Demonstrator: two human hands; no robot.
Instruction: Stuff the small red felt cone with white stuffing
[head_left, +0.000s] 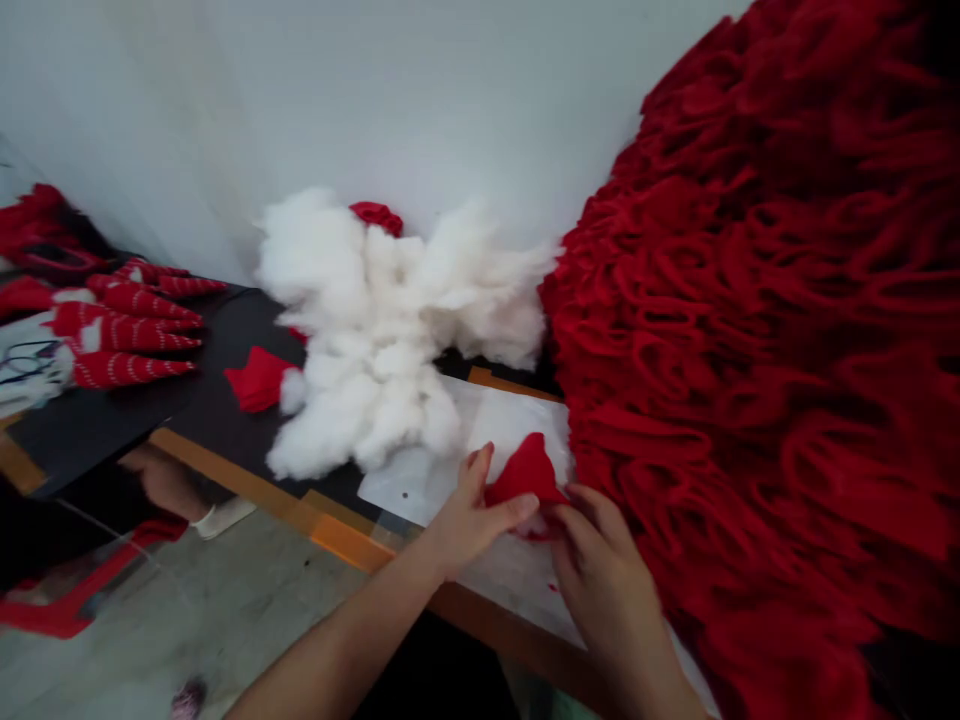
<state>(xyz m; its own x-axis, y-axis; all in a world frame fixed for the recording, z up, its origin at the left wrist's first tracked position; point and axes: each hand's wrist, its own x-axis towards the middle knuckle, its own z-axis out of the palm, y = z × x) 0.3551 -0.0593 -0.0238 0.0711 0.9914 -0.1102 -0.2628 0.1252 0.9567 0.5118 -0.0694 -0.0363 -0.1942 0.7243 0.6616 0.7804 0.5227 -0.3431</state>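
Between both hands is a small red felt piece [527,470], pointed at the top, with a bit of white at its lower opening. My left hand [472,515] grips its left side, thumb laid across the front. At the right lower edge, my right hand [596,540] pinches the fabric with bent fingers. The piece is held over a white sheet [420,490] on the table. Just beyond my left hand lies a big heap of white fluffy stuffing [375,360]. A tall pile of red felt pieces [720,380] rises close to my right hand.
A red stuffed piece [259,380] lies left of the stuffing, and another red piece [377,216] shows behind it. Red cones with white dotted lines [135,330] rest at the far left. The dark table has a wooden edge [337,530]. Another person's leg [165,485] is below.
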